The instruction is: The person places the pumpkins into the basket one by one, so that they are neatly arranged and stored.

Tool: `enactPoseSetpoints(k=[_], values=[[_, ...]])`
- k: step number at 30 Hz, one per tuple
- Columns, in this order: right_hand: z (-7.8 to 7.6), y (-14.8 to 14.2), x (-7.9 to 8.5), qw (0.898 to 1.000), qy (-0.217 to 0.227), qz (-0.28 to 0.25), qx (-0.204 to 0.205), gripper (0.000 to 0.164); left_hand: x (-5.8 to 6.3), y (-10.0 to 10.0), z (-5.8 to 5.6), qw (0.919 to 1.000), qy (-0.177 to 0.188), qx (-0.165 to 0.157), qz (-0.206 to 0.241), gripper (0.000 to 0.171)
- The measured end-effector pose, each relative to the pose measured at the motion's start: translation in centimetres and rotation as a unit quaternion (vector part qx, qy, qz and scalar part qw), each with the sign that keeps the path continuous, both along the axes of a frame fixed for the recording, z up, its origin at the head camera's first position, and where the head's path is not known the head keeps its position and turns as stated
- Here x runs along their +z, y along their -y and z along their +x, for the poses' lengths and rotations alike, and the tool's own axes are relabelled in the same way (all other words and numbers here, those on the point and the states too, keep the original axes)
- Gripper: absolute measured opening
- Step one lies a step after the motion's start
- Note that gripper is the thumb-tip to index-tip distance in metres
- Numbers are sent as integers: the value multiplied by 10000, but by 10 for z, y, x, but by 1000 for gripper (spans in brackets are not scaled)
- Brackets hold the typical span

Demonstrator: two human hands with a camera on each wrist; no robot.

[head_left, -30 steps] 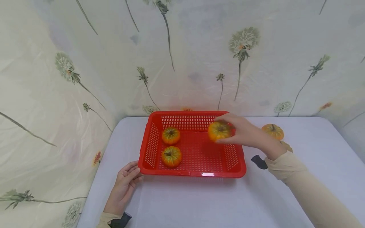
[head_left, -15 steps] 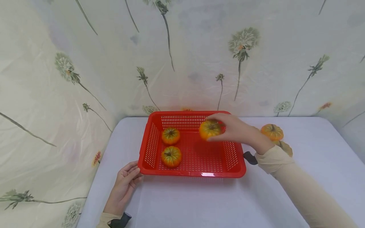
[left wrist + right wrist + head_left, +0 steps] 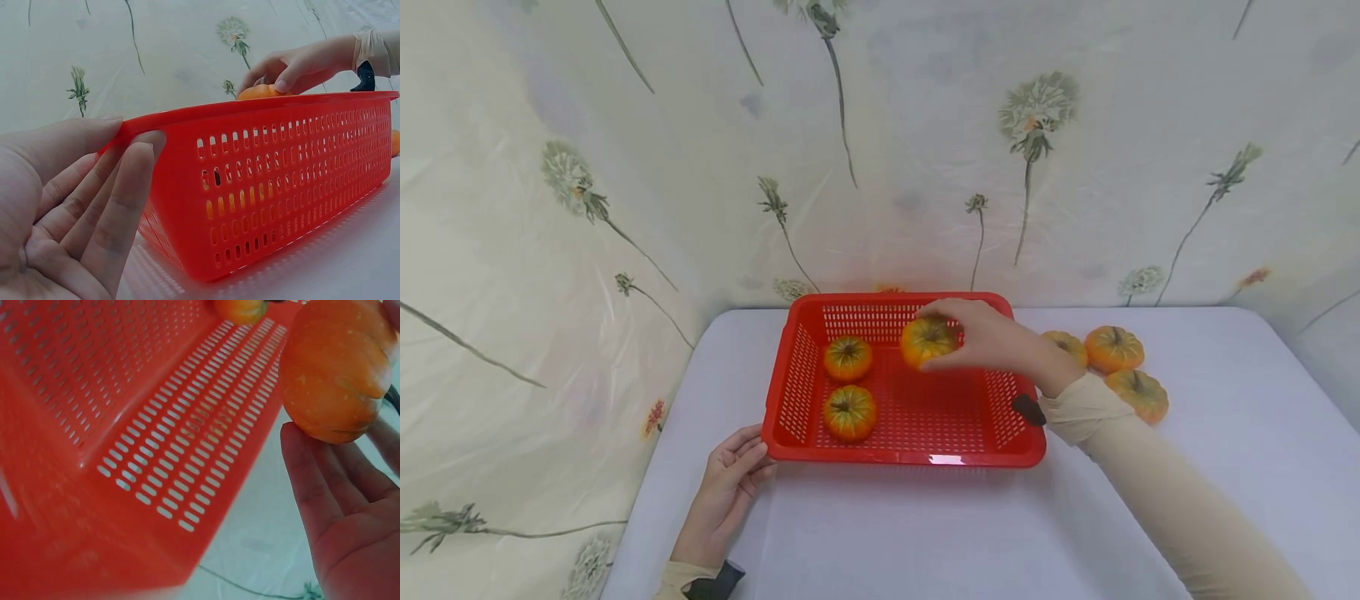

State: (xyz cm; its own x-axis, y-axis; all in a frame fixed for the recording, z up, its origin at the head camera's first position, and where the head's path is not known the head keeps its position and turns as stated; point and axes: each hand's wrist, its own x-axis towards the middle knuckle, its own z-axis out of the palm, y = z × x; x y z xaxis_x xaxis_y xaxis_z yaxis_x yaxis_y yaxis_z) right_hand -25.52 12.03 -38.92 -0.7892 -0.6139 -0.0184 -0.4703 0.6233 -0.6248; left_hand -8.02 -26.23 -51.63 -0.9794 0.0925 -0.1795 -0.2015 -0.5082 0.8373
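Basket, red, rectangular and pierced with rows of slots, lies beneath the right hand, whose thumb and fingers are closed around the held pumpkin. This orange, ribbed fruit is gripped by its sides, stem up, within the basket's walls but raised off the basket floor; seen from the left wrist, its top shows above the rim.

Two others rest in the basket, left of that grip: the back pumpkin sits a little beyond the thumb and fingertips, and the front pumpkin lies just nearer the person; whether these two touch cannot be told.

Right of the grip, past the wrist and outside the basket, three more stand on the white table: a half-hidden pumpkin behind the forearm, a far pumpkin just beside it, and a near pumpkin closer to the sleeve.

The left hand pinches the basket's near left corner, thumb on the rim, fingers bent beneath it, well apart from the right hand's grip.
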Motion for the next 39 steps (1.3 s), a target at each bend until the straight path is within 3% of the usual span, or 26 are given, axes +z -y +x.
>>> enactPoseSetpoints(k=[16, 23, 39], values=[[-18, 23, -15, 9997, 0, 230, 48, 68, 0, -1, 0, 10000, -12, 49, 51, 27], [-24, 31, -24, 9989, 199, 428, 13, 69, 1, -2, 0, 9999, 73, 106, -58, 25], [-35, 44, -46, 9985, 409, 374, -3, 72, 0, -1, 0, 9998, 108, 129, -79, 25]])
